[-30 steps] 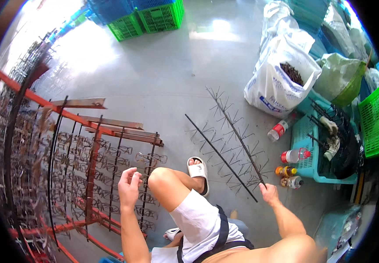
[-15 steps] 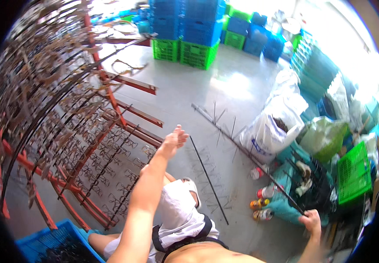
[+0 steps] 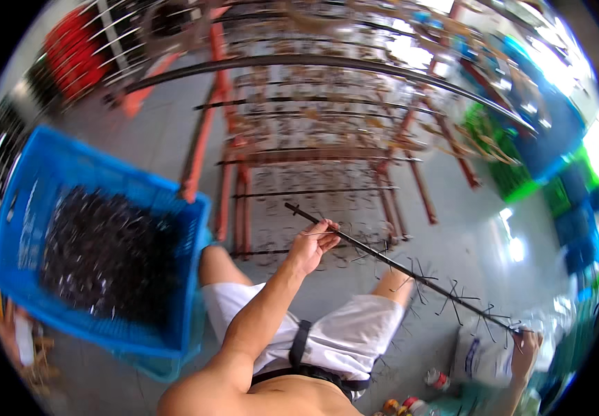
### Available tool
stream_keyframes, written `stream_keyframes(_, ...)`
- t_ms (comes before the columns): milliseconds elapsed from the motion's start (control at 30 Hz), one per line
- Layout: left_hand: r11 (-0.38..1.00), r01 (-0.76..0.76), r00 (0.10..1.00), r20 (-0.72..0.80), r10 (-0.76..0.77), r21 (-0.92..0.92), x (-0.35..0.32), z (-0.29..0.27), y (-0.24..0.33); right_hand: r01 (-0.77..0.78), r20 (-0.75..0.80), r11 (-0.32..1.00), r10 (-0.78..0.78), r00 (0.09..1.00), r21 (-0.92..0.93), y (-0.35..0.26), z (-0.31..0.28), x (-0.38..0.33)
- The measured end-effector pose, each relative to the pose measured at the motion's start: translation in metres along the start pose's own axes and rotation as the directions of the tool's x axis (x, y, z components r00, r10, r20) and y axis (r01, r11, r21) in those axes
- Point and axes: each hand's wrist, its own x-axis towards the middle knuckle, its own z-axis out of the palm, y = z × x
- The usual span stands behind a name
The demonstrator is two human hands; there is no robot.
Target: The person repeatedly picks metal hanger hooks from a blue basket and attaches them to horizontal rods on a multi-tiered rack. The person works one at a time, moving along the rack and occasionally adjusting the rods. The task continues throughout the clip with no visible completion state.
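A dark rod (image 3: 402, 267) with thin wire prongs sticking out along it slants across in front of my lap. My left hand (image 3: 311, 248) closes on it near its upper left end, thumb and fingers around the bar. At the lower right end my right hand (image 3: 526, 352) grips it. Beyond the rod stands a red metal rack (image 3: 223, 208) with several dark bars across it. Eyeglass frames (image 3: 313, 142), blurred here, hang in rows from those bars.
Left of my knee is a blue plastic crate (image 3: 192, 305) filled with dark thin pieces (image 3: 108, 256). A long bar (image 3: 278, 60) crosses the rack's top. Green crates (image 3: 504, 149) and blue bins (image 3: 549, 104) stand far right. A white sack (image 3: 483, 357) and drink bottles (image 3: 438, 379) are lower right.
My view has swung left toward the rack and blue crate. My left hand, open in the air before, now holds the rod's other end. My right hand has kept its grip.
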Motion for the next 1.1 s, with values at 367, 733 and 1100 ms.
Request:
stream_keyframes(367,0.946,-0.323,0.806,-0.511,0.298,0.042,-0.024,-0.176,0.066,0.453,-0.008,0.855,-0.466,0.885,0.252,-0.167,0.24,0.27)
stream_keyframes(733,-0.038,0.31,0.445,-0.11,0.889,0.95,-0.14,-0.159,0.107,0.421,0.044,0.865,-0.448,0.893,0.273,-0.186,0.361,0.314)
stream_keyframes(1100,0.832,0.09,0.253,-0.82,0.513,0.548,-0.253,-0.331,0.164,0.506,-0.107,0.836,-0.495,0.862,0.214,-0.184,0.362,0.312)
